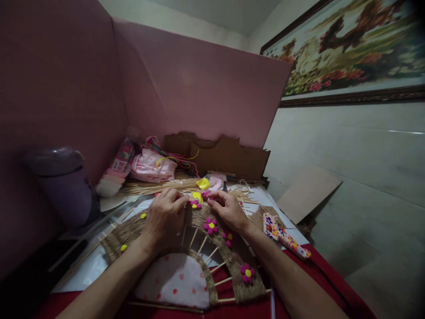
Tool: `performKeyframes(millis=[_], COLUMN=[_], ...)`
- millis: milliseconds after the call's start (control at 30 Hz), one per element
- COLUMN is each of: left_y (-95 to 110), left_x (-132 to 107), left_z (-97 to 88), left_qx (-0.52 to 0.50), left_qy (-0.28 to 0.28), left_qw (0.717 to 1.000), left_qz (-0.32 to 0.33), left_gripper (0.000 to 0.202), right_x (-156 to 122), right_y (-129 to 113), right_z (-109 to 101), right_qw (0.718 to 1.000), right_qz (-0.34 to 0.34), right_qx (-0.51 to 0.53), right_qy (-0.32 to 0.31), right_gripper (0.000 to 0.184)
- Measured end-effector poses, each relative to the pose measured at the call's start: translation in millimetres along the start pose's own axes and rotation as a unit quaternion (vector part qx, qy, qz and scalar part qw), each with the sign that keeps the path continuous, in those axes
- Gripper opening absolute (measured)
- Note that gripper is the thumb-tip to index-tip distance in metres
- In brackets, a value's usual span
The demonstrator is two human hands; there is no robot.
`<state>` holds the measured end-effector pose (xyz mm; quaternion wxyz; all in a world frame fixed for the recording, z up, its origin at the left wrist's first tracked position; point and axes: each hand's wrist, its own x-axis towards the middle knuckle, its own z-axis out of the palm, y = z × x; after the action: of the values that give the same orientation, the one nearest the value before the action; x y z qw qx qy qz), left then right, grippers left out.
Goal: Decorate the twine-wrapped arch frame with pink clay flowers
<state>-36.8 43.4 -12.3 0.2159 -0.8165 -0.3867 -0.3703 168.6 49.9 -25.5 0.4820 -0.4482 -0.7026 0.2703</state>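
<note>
A fan-shaped piece (pixel 221 248) of thin sticks woven with brown twine lies before me, with a dotted cloth half-circle (pixel 175 279) at its base. Magenta clay flowers with yellow centres, one of them a flower (pixel 247 272) low on the right, sit on the twine band. My left hand (pixel 166 219) rests curled over the band's upper part, its fingertips beside another flower (pixel 195 204). My right hand (pixel 227 210) is closed in a pinch just right of that flower; what it holds is too small to make out. Yellow clay (pixel 197 196) and magenta clay (pixel 205 194) show between the hands.
A flower-patterned glue gun (pixel 283 237) with a cord lies at right. Behind are bundled sticks (pixel 159 187), a dotted cloth bundle (pixel 154 165), torn cardboard (pixel 229 157) and another yellow lump (pixel 203 183). A purple bin (pixel 68 190) stands left; pink panels (pixel 199 88) enclose the back.
</note>
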Motion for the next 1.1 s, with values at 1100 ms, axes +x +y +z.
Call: performKeyframes(millis=[1100], left_y=[6.7], left_x=[-0.4], left_z=[-2.2], left_qx=[0.01], left_qy=[-0.002], left_qw=[1.0], left_qz=[-0.014], left_gripper=[0.021], right_x=[-0.8], right_y=[-1.6], right_z=[0.7], right_qw=[1.0], right_qz=[0.001], right_qx=[-0.008], right_qy=[0.003], right_gripper=[0.017])
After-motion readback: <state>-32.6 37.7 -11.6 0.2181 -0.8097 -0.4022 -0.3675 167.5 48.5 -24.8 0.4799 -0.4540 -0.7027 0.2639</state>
